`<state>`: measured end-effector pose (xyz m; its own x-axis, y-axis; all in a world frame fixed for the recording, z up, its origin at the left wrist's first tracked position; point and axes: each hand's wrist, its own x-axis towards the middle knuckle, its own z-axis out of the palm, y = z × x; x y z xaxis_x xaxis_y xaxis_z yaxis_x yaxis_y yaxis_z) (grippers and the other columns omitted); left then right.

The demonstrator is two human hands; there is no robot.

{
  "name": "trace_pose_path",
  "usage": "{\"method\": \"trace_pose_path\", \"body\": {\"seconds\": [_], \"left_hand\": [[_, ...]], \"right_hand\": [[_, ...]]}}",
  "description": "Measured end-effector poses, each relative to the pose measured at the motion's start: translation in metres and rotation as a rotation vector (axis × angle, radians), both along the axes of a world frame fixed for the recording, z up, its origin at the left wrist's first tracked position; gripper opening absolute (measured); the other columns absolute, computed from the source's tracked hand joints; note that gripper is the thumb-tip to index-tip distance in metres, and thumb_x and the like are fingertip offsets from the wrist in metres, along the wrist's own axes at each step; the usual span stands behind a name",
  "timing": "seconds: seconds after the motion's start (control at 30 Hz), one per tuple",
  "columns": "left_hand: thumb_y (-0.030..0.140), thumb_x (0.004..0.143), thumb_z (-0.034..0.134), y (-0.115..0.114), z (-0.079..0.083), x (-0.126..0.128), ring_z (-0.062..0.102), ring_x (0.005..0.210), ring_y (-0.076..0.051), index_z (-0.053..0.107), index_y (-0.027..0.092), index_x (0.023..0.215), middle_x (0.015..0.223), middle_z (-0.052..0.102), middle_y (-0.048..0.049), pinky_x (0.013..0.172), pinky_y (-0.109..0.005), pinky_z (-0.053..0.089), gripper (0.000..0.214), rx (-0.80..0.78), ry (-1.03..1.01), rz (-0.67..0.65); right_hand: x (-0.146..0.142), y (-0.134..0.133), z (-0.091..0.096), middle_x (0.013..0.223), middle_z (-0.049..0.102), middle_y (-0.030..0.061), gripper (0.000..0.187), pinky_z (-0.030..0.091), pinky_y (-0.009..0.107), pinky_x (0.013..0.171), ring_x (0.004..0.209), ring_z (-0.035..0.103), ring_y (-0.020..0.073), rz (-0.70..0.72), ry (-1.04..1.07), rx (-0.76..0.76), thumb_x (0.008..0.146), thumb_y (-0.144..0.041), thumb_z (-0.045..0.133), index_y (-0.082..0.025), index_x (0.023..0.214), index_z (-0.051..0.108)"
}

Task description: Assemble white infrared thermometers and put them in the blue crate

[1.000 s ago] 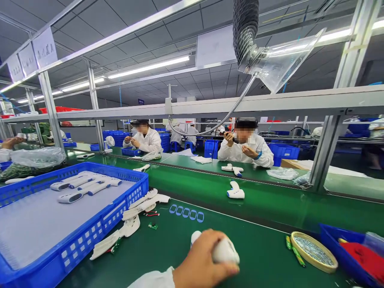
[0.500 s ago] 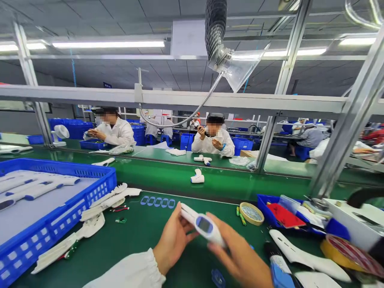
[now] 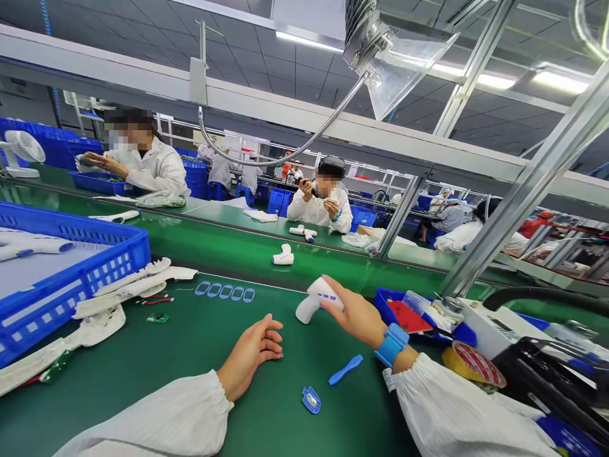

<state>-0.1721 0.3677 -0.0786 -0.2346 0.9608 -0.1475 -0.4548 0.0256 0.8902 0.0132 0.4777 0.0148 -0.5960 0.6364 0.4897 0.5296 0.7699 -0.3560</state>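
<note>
My right hand, with a blue wristband on its wrist, grips a white infrared thermometer over the green bench, toward the belt side. The thermometer's row of small blue buttons faces me. My left hand is empty, its fingers loosely curled and apart, over the middle of the bench. A blue plastic pry tool and a small blue cover lie between my forearms. Several blue display frames form a row beyond my left hand.
At left stands a blue crate of white housings, with loose shells and a circuit board beside it. Another thermometer lies on the green belt. A blue bin and tape roll sit right. Co-workers sit opposite.
My left hand has let go of the thermometer. My right hand has carried it forward and turned it from display up to buttons showing. The view has shifted right and tilted.
</note>
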Motion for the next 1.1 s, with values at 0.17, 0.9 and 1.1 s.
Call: {"method": "trace_pose_path", "body": {"seconds": [0.17,0.9,1.1], "left_hand": [[0.048,0.075,0.057,0.002,-0.004,-0.001,0.054,0.06,-0.012,0.059,0.013,0.085,0.072,0.054,-0.0018,0.066,-0.031,0.049,0.037,0.003,0.035,-0.014],[0.046,0.081,0.048,0.002,-0.003,0.002,0.052,0.057,-0.01,0.057,0.011,0.083,0.07,0.052,-0.0015,0.063,-0.029,0.048,0.036,0.002,0.072,-0.016],[0.046,0.078,0.053,0.002,-0.003,0.001,0.052,0.058,-0.011,0.058,0.012,0.083,0.07,0.053,-0.0015,0.063,-0.03,0.048,0.035,0.004,0.069,-0.017]], "right_hand": [[-0.001,0.003,0.001,0.105,0.063,0.008,0.052,0.049,0.032,0.066,0.076,0.062,0.0205,-0.118,0.187,0.077,0.087,-0.041,0.041,-0.021,0.134,0.034],[0.004,-0.003,-0.004,0.108,0.062,0.0098,0.047,0.05,0.036,0.072,0.081,0.061,0.023,-0.012,-0.033,0.04,0.086,-0.036,0.045,-0.02,0.13,0.042],[0.003,-0.014,0.007,0.088,0.064,0.0037,0.05,0.045,0.027,0.047,0.045,0.047,0.012,-0.11,0.353,0.093,0.087,-0.041,0.044,-0.025,0.134,0.034]]}}
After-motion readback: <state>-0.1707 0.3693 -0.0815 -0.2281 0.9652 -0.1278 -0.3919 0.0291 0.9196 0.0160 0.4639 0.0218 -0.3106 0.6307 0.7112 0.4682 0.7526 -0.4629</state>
